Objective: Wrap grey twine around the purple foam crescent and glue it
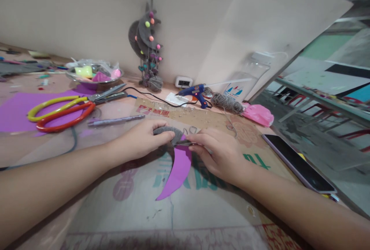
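Observation:
A purple crescent-shaped sheet (180,167) lies over the cardboard, its pointed tip toward me. Its upper part is covered in wound grey yarn (175,132). My left hand (150,138) is closed on that grey-covered end, thumb on top. At the crescent's right edge, my right hand (215,149) pinches the grey yarn where it crosses the purple surface. A thin loop of yarn shows just beyond the fingertips. Part of the crescent is hidden under my fingers.
Scissors with yellow and red handles (66,115) and a pen (115,120) lie left. Beyond are a metal bowl (95,82), a blue glue gun (196,93) with its cord and a grey yarn skein (227,102). A phone (299,163) lies right; a decorated grey moon (146,36) hangs behind.

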{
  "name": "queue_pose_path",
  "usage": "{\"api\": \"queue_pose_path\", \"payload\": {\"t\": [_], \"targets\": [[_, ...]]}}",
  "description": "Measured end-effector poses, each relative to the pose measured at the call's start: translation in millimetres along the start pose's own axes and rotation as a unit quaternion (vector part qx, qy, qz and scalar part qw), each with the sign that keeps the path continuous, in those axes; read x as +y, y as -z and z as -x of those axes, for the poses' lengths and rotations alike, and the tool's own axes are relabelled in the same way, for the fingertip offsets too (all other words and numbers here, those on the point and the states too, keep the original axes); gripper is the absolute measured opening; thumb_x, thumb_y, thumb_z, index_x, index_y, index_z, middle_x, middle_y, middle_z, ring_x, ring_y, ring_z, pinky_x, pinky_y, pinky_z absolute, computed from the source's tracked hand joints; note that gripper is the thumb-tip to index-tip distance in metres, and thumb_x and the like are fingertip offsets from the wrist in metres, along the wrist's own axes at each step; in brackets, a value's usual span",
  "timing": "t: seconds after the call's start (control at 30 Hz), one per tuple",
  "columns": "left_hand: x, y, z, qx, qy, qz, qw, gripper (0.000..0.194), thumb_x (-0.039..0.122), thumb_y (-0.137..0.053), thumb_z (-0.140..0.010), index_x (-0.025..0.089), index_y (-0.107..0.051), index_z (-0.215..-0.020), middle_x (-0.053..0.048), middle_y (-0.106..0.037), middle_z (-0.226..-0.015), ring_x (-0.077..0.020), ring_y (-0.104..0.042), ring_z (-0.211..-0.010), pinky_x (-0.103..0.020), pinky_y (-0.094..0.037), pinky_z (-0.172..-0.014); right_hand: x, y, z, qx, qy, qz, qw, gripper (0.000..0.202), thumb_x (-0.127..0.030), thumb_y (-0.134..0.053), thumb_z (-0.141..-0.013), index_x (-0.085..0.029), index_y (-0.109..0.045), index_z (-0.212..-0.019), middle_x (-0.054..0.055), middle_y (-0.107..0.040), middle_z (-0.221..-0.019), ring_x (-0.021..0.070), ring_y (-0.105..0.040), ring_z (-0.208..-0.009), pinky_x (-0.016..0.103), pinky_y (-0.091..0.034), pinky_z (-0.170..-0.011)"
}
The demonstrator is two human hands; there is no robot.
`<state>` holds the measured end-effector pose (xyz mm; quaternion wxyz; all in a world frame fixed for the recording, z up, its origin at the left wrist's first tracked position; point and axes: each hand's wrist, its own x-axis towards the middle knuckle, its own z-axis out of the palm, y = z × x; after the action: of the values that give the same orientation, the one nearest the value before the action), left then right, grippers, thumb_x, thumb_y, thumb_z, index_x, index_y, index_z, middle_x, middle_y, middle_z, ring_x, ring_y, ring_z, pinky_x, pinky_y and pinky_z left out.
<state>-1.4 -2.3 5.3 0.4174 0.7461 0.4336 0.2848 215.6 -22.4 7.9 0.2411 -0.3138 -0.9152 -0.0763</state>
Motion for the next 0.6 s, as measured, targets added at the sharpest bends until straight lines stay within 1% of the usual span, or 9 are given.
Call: {"api": "queue_pose_path", "payload": {"t": [0.13, 0.4, 0.6], "targets": [[-0.4, 0.2, 0.0, 0.001, 0.0, -0.002, 1.0, 0.019, 0.029, -0.046, -0.079, 0.018, -0.053, -0.066, 0.005, -0.052, -0.058, -0.0093, -0.046, -0.052, -0.021, -0.035, -0.052, 2.0, -0.5, 2.4, -0.01, -0.012, -0.03, 0.999, 0.02, -0.022, -0.049, -0.088, -0.016, -0.059, -0.105, 0.007, -0.062, -0.085, 0.0168, -0.055, -0.077, 0.029, -0.043, -0.068], [0.1, 0.4, 0.6, -0.006, 0.005, 0.0, 1.0, 0.018, 0.03, -0.046, -0.078, 0.018, -0.054, -0.067, 0.005, -0.052, -0.057, -0.0099, -0.047, -0.051, -0.021, -0.035, -0.05, 0.7, 0.1, -0.6, -0.007, 0.01, -0.001, 1.0, 0.018, -0.021, -0.048, -0.088, -0.014, -0.06, -0.1, 0.006, -0.062, -0.079, 0.0163, -0.055, -0.072, 0.028, -0.042, -0.063], [0.0, -0.3, 0.0, -0.001, 0.0, -0.029, 1.0, 0.019, 0.031, -0.046, -0.078, 0.018, -0.052, -0.065, 0.005, -0.051, -0.058, -0.0101, -0.047, -0.053, -0.021, -0.035, -0.052, -1.1, 0.7, -1.3, -0.017, 0.021, 0.032, 0.999, 0.019, -0.021, -0.046, -0.089, -0.015, -0.06, -0.1, 0.006, -0.063, -0.077, 0.0164, -0.055, -0.071, 0.028, -0.041, -0.061]]}}
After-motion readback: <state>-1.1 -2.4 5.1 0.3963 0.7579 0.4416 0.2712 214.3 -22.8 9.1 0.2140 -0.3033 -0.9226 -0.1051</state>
